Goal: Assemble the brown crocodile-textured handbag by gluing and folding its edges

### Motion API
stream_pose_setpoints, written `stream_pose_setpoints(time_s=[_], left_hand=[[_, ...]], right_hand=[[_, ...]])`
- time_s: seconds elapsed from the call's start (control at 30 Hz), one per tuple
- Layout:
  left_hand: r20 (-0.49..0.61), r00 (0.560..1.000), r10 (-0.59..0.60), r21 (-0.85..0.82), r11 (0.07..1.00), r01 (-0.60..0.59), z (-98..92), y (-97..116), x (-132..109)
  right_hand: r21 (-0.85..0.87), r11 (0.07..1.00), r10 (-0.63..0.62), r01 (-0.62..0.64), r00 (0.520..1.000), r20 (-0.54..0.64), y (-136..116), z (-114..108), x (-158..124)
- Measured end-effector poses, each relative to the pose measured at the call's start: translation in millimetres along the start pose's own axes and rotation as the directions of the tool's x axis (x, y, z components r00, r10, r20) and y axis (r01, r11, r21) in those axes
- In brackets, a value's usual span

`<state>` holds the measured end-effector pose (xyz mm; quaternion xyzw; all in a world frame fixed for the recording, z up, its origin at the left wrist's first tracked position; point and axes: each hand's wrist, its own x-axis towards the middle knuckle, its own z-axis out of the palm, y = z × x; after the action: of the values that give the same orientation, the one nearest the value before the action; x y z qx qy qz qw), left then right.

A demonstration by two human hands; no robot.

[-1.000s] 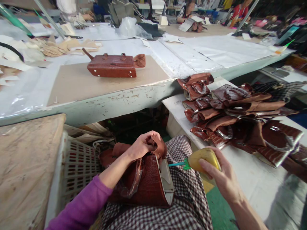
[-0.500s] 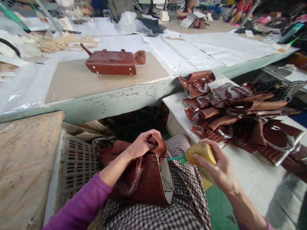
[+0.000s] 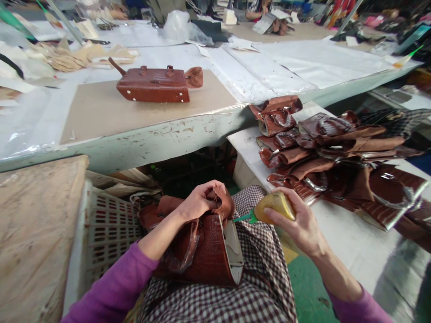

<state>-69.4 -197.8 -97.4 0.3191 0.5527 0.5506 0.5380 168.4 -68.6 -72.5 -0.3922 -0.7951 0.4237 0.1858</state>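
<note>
A brown crocodile-patterned handbag (image 3: 205, 255) lies across my lap on a checked apron (image 3: 269, 264), its pale open end facing right. My left hand (image 3: 200, 199) is closed on a brown leather flap (image 3: 225, 202) at the top of that end, lifting it. In my right hand (image 3: 301, 222) is a yellow squeeze bottle (image 3: 276, 207), held on its side. Its thin green nozzle (image 3: 243, 217) points left, with the tip at the bag's open edge; whether it touches cannot be made out. The bag's handle (image 3: 186, 251) is wrapped in clear plastic.
A finished-looking brown bag (image 3: 153, 85) lies on a beige board (image 3: 90, 112) on the long table. To the right, several brown bags (image 3: 323, 157) are piled on a white surface (image 3: 353, 242). A white plastic basket (image 3: 107, 224) and a worn board (image 3: 37, 224) stand left.
My right hand has moved slightly left with the squeeze bottle, bringing the nozzle to the bag's open edge. My left hand stays on the flap.
</note>
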Motion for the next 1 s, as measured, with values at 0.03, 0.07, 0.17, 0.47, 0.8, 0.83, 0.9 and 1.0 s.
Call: stream_pose_setpoints(time_s=[0.03, 0.07, 0.17, 0.47, 0.8, 0.83, 0.9, 1.0], left_hand=[[-0.001, 1.000, -0.001, -0.001, 1.000, 0.001, 0.2, 0.2, 0.0], [-0.001, 1.000, -0.001, -0.003, 1.000, 0.001, 0.4, 0.4, 0.0], [0.002, 1.000, 0.001, -0.016, 1.000, -0.001, 1.0, 0.6, 0.0], [0.010, 1.000, 0.014, -0.024, 1.000, -0.014, 2.6, 1.6, 0.0], [-0.006, 1.000, 0.010, 0.004, 1.000, -0.010, 2.8, 0.9, 0.3], [-0.008, 1.000, 0.010, 0.006, 1.000, -0.010, 2.8, 0.7, 0.3], [-0.010, 1.000, 0.011, 0.008, 1.000, -0.011, 2.6, 0.1, 0.3], [-0.007, 1.000, 0.010, 0.008, 1.000, -0.010, 2.7, -0.7, 0.4]], right_hand=[[-0.002, 1.000, -0.011, 0.011, 1.000, 0.011, -0.6, -1.0, 0.6], [-0.003, 1.000, -0.025, 0.025, 0.999, 0.026, -1.1, -2.1, 0.9], [-0.013, 0.998, -0.060, 0.062, 0.994, 0.091, -1.8, -5.6, 0.6], [-0.024, 0.992, -0.113, 0.123, 0.958, 0.263, 1.7, -17.7, -12.7], [0.001, 0.950, -0.309, 0.314, 0.933, 0.183, 8.7, -14.5, -6.5], [0.000, 0.942, -0.328, 0.334, 0.925, 0.189, 9.4, -15.1, -5.9], [-0.005, 0.931, -0.357, 0.366, 0.911, 0.205, 10.5, -17.9, -6.2], [0.006, 0.931, -0.352, 0.364, 0.896, 0.271, 11.2, -24.4, -10.2]])
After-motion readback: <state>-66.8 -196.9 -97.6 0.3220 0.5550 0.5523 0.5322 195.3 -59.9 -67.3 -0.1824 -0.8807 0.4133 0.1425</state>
